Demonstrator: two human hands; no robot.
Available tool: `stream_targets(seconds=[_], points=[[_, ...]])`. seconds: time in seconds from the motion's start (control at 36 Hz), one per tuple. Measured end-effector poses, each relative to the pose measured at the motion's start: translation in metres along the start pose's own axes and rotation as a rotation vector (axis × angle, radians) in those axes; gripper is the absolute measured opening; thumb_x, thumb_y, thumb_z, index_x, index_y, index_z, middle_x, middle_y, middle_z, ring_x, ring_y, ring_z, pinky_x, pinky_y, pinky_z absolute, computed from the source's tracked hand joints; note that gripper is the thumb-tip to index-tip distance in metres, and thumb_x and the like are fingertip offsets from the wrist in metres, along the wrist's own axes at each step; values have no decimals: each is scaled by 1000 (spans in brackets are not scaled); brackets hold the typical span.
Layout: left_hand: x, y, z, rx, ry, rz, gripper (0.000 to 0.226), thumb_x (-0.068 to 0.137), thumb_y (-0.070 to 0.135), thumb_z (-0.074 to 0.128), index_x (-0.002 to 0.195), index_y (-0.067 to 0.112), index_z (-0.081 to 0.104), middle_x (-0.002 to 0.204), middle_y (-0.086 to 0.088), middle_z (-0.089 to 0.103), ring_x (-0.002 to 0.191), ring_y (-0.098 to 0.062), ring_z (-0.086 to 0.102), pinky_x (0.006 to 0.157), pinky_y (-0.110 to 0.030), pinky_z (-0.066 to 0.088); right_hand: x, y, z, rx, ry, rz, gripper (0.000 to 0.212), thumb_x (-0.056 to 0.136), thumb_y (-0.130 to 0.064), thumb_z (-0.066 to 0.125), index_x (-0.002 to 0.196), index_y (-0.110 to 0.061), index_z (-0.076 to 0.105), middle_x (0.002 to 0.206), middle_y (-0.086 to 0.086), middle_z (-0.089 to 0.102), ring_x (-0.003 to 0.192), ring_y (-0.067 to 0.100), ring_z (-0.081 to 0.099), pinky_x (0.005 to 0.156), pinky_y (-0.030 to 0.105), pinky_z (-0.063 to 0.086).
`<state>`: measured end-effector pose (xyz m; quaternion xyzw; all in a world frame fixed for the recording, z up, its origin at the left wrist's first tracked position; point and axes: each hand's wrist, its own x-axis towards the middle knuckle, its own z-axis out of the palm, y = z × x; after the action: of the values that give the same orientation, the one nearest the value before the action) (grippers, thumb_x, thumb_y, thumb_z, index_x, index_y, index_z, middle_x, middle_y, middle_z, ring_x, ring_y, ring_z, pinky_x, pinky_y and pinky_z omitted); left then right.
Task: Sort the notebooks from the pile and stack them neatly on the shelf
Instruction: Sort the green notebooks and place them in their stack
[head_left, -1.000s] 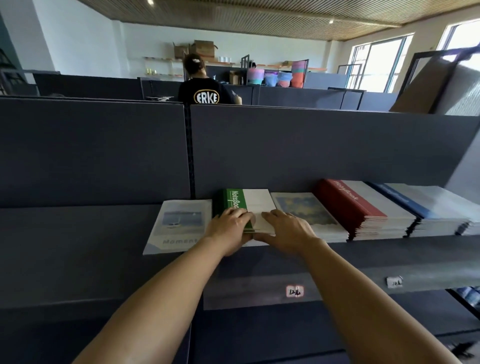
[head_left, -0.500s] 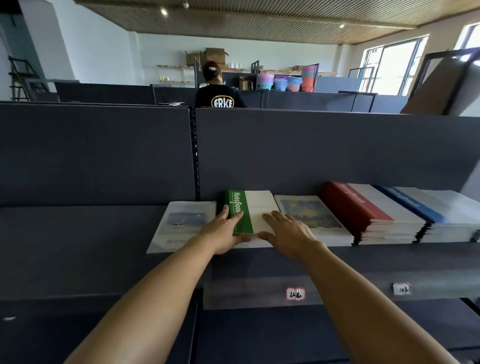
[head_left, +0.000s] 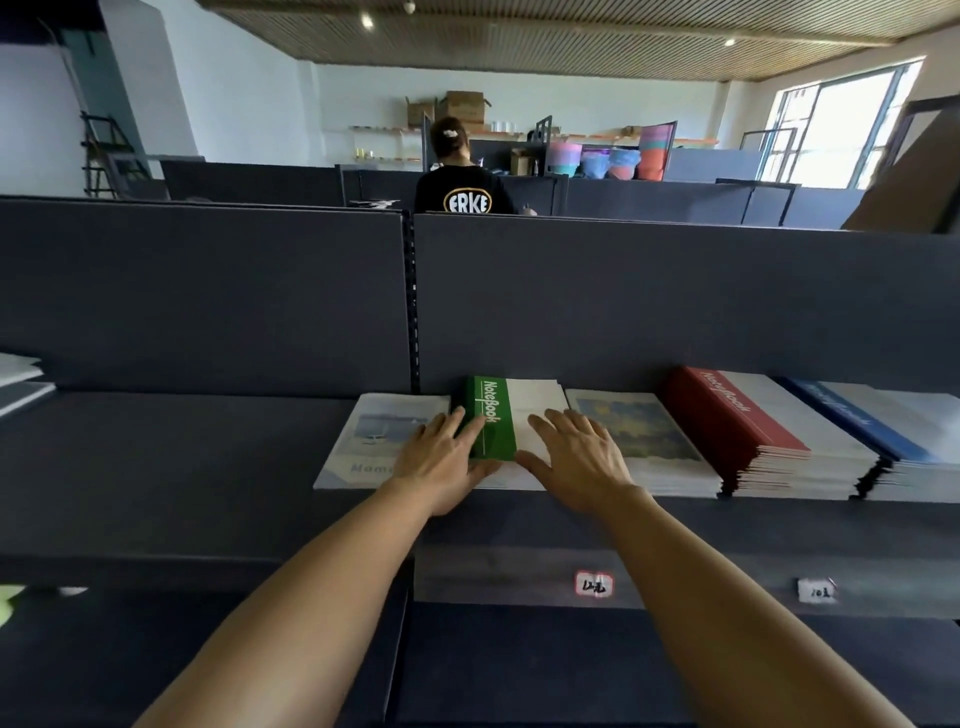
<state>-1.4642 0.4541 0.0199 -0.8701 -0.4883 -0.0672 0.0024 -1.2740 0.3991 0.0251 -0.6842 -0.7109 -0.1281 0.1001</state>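
left hand (head_left: 445, 460) flat, fingers straight on green-spined white notebook (head_left: 511, 423) | right hand (head_left: 582, 457) flat on its cover, nothing gripped | risk: uneven push skews it over pale landscape-cover notebook (head_left: 382, 441) at left

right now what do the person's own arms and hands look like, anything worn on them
Both arms are bare along all of their visible length: no sleeves show. The left hand and the right hand wear no gloves, and no watch, bracelet or ring is visible on either. No markings show on them.
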Motion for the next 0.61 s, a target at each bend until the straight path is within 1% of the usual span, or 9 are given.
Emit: stream_targets(seconds=[0.08,0.17,0.28,0.39,0.5,0.61], points=[[-14,-11,-1,9,61,-74,72,96,62,25,154,22,12,160,-6,14,144,-28,19,115,-41,19,5,-12,1,-5,28,-66,62,94,-61,31,142,-22,38,147,1,40,136,22,31,111,37,22],[-32,-27,-3,26,121,-135,66,98,57,30,151,19,22,156,-5,25,140,-25,28,112,-38,26,10,-32,3,30,59,-143,55,95,-58,35,134,-21,47,138,1,49,130,22,38,109,36,23],[-64,-56,-8,60,123,-224,61,98,54,30,147,17,33,152,-4,33,136,-23,33,109,-38,30,21,-68,5,88,57,-245,53,95,-54,37,134,-19,49,139,2,50,130,21,39,108,36,23],[-103,-89,-13,92,125,-355,63,98,56,27,149,18,31,155,-8,28,140,-26,30,112,-40,27,29,-109,5,90,61,-344,50,96,-52,36,130,-18,52,135,2,53,127,22,41,106,34,25],[-144,-127,-20,175,123,-479,64,98,57,25,149,20,29,155,-6,29,140,-25,31,111,-41,28,33,-157,2,121,33,-442,50,97,-52,33,134,-21,48,138,1,50,130,21,38,108,35,22],[-183,-163,-26,180,110,-592,63,98,58,25,149,21,28,156,-5,28,141,-24,29,112,-41,25,35,-206,0,110,26,-554,52,98,-51,30,135,-19,47,138,0,49,129,20,38,109,33,21]])
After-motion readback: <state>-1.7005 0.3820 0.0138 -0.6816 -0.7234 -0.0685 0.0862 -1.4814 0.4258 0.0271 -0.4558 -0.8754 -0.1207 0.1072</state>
